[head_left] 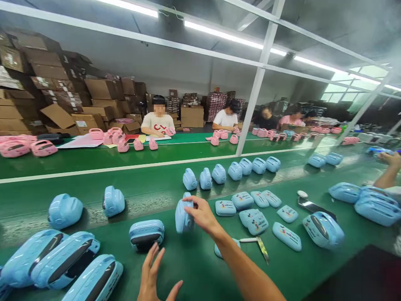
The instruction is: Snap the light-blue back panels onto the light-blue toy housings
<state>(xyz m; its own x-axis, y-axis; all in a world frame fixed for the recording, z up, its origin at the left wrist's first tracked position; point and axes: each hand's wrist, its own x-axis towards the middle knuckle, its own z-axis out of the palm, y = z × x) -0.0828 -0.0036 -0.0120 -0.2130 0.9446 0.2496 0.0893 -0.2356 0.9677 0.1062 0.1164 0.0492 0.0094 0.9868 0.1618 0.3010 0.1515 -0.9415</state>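
My right hand (pixel 202 214) pinches the upper edge of a light-blue plastic shell (pixel 182 215), tilted on edge over the green work surface. Low in the view, my left hand (pixel 153 274) is open, fingers spread and holding nothing. Just beyond its fingertips sits a blue shell with a dark front panel (pixel 147 234). To the right of my right hand lie several flat blue covers printed with a cartoon mouse (pixel 253 220). A knife-like tool with a pale handle (pixel 262 247) rests near my right forearm, which partly hides another blue cover (pixel 219 250).
Several larger blue shells (pixel 65 261) crowd the lower left. A row of blue shells (pixel 235 170) stands along the belt (pixel 150 200). At right are a dark strip-shaped part (pixel 316 207), a blue handled case (pixel 324 230) and a co-worker's hand (pixel 390 159). People sit across the line.
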